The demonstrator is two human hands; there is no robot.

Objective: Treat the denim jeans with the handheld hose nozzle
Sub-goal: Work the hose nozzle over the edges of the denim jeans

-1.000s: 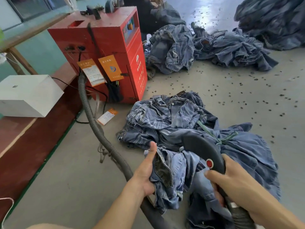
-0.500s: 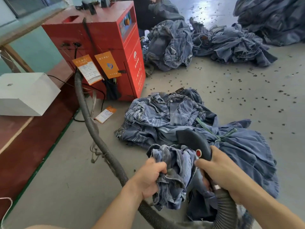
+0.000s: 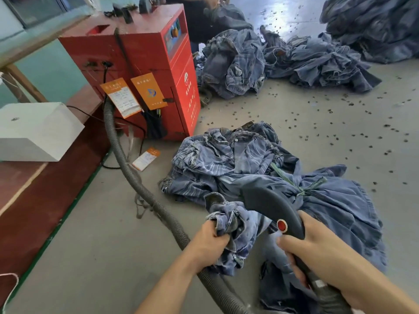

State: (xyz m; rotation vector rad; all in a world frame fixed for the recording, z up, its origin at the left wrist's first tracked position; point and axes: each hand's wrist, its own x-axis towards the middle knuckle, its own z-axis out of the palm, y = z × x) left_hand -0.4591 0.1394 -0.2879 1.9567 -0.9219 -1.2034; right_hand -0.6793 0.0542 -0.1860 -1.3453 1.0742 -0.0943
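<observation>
Before the red machine point(image 3: 145, 71), on the floor: jeans point(image 3: 238, 225) bunched | left hand point(image 3: 209, 242) clenches them; right hand point(image 3: 317, 248) wraps nozzle point(image 3: 272, 207) | denim likely soft, heavy; grip thick seam.

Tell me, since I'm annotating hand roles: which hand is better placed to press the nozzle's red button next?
Right. The right hand already grips the nozzle just below the red button, thumb nearby. The left hand is busy bunching the jeans.
</observation>
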